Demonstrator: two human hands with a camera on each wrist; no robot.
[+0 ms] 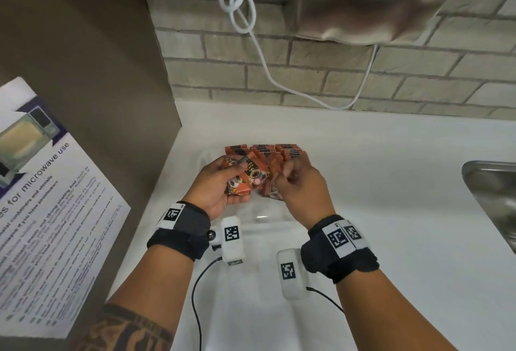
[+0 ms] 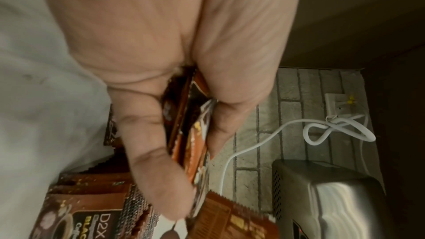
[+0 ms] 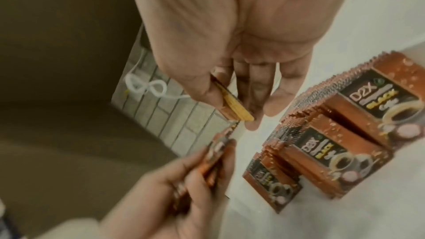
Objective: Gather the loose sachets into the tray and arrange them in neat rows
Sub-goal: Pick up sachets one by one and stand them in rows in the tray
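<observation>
Far left, a microwave-use notice is stuck on the brown cabinet side. Left hand grips a small bunch of orange coffee sachets, fingers and thumb curled round them, held above the white counter; left wrist view shows the bunch clamped between thumb and fingers. Just right of it, right hand pinches one sachet edge-on between thumb and fingers, close to the left hand's bunch. Behind both hands, rows of sachets stand packed upright in a clear tray, tray hard to make out; right wrist view shows the rows printed "D2X". Brick wall at far side with a white cable. Steel hand dryer upper right. Sink edge at far right.
</observation>
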